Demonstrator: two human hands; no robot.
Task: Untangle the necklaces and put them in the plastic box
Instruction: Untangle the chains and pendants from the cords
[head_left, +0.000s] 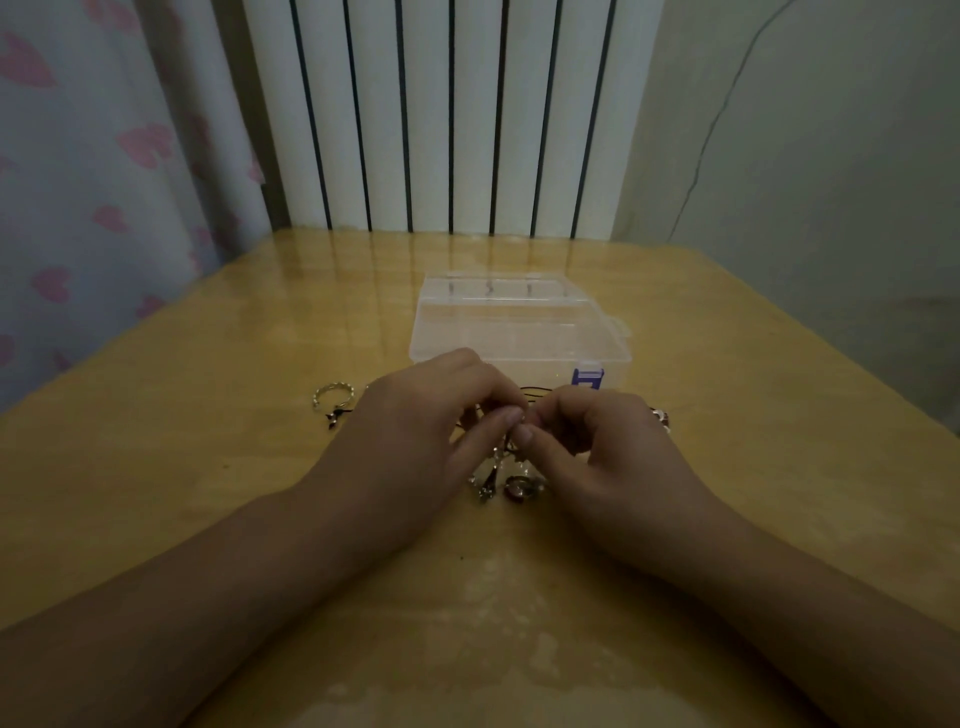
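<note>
Both hands work the tangle!
Left hand (426, 415) and right hand (597, 441) pinch the necklaces (498, 467) together, just before the clear plastic box (519, 322) on the table (208, 415).

Dim, soft focus; glare on table (467, 623); wide-angle edge bending.

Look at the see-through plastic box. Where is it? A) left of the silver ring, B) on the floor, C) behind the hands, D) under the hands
C: the clear plastic box sits on the wooden table farther back than the left hand and right hand, which pinch the tangled necklaces.
</note>
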